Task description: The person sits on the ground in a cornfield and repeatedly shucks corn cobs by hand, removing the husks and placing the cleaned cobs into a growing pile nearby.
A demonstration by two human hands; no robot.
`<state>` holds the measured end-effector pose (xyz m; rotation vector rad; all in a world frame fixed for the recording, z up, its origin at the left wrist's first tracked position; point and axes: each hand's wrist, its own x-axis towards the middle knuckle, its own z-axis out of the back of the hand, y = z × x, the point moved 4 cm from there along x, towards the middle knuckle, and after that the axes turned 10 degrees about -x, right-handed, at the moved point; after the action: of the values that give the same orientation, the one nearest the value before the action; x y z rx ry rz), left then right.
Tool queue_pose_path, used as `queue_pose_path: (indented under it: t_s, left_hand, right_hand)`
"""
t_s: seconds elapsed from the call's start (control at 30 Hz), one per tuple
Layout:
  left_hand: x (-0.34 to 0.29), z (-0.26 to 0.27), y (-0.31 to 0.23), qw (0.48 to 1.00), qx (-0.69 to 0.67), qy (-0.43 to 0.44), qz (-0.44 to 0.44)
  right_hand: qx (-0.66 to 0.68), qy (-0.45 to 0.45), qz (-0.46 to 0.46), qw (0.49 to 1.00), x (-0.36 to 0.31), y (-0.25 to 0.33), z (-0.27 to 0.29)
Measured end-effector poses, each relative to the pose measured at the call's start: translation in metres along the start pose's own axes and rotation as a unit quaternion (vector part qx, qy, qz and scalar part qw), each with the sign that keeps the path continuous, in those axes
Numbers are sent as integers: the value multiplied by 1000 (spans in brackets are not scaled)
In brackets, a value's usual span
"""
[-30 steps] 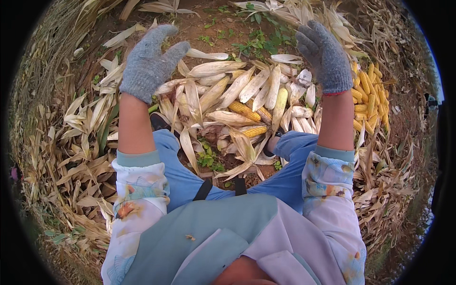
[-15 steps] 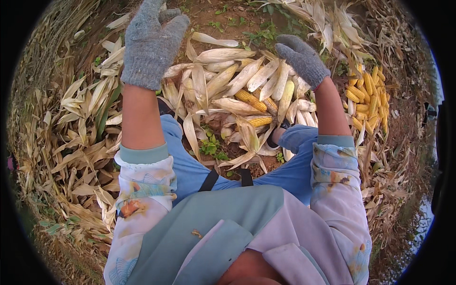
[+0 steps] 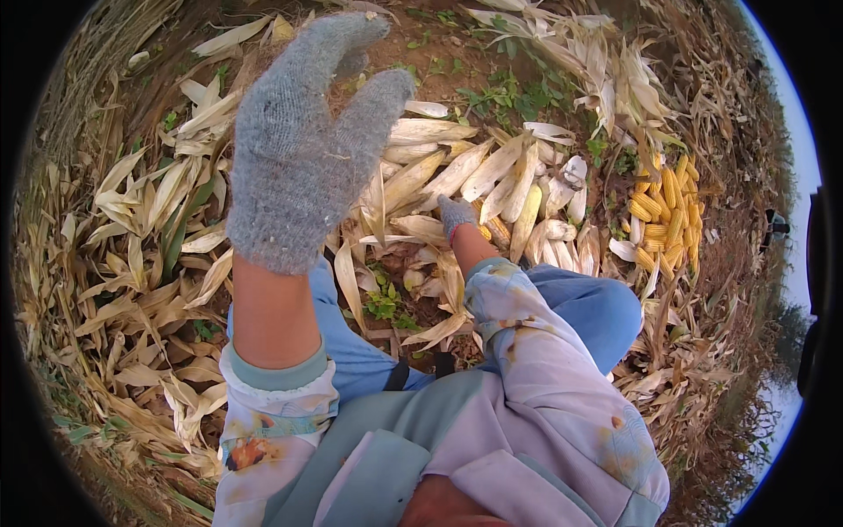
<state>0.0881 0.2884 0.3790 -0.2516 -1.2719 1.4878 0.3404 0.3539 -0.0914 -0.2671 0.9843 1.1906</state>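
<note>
My left hand, in a grey knitted glove, is raised high in front of me. Its thumb stands apart from the fingers and nothing shows between them. Lower down, my right hand, gloved in grey too, reaches across to the middle of a pile of corn ears in pale dry husks. It lies against partly bared yellow ears of corn; its fingers are too small and covered to make out their grip. A yellowish husked ear lies just right of it.
At the right is a heap of bare yellow corn ears. Dry husks and leaves cover the ground on the left, with more loose husks at the far right. Small green plants grow between my legs, and others by the pile's far side.
My right hand has swung left and down from the pile's right side onto the ears in its middle. My left hand appears larger and closer, its thumb spread wider.
</note>
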Motion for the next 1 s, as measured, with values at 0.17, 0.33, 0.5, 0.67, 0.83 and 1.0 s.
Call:
queue_pose_path:
  t_s: [0.17, 0.33, 0.5, 0.67, 0.83, 1.0]
  left_hand:
    - [-1, -2, -7, 999, -32, 10, 41]
    - [4, -13, -9, 998, -31, 45, 15]
    - [1, -11, -14, 999, 3, 32, 5]
    - [7, -22, -17, 999, -13, 29, -24]
    - [4, -19, -17, 999, -37, -6, -24]
    - [0, -17, -11, 989, -134, -15, 64]
  right_hand:
    - [41, -62, -102, 992, -2, 40, -7]
    - [189, 43, -93, 977, 45, 12, -28]
    - [564, 201, -111, 793, -63, 62, 9]
    - [609, 241, 12, 756, -88, 80, 71]
    - [639, 182, 227, 712, -161, 141, 214]
    - [450, 96, 467, 755, -281, 165, 310]
